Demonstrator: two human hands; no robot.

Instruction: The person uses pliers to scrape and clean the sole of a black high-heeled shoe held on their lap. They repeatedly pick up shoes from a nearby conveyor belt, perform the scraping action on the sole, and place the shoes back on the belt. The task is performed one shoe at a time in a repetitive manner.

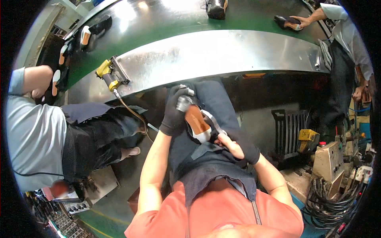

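On my lap lies a black shoe upper on a last, its brown insole board (196,121) facing up with a white patch at the near end. My left hand (175,111), in a dark glove with silvery tape on its fingers, is closed round the shoe's far left side. From the right, my right hand (237,146), partly gloved with bare fingers and thumb, grips a shiny curved metal hand tool (213,122). The tool lies along the insole's right edge; its exact kind is unclear. A dark apron covers my thighs beneath the shoe.
Ahead stands a metal bench edge (198,51) with a yellow-black air stapler (111,75) and hose. Shoes, including a black one (216,8), lie on the green conveyor (166,22). Co-workers stand left and right; one hand (302,22) holds a shoe. A machine (328,160) is at right.
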